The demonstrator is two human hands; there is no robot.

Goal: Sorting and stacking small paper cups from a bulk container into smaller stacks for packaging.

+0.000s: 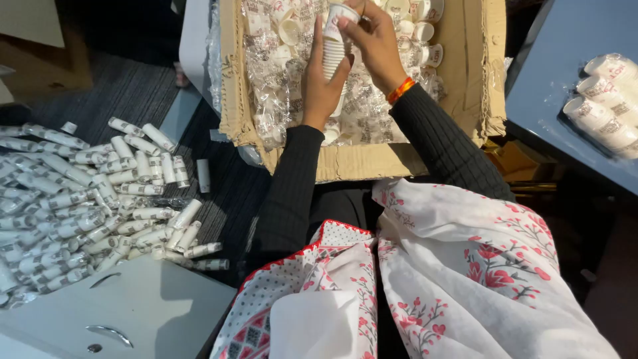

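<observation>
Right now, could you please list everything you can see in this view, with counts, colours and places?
cardboard box: one, brown, top centre, open
loose cups: many, white, in the box among clear wrappers
stack of cups: one, white, held over the box
wrapped cup stacks: a large pile, white, on the floor at left
bagged cups: one clear bag, on the blue table at right
drawer unit: one, grey, bottom left
patterned cloth: white with red flowers, on the lap
left hand: grips the stack
right hand: sets a cup on top
</observation>
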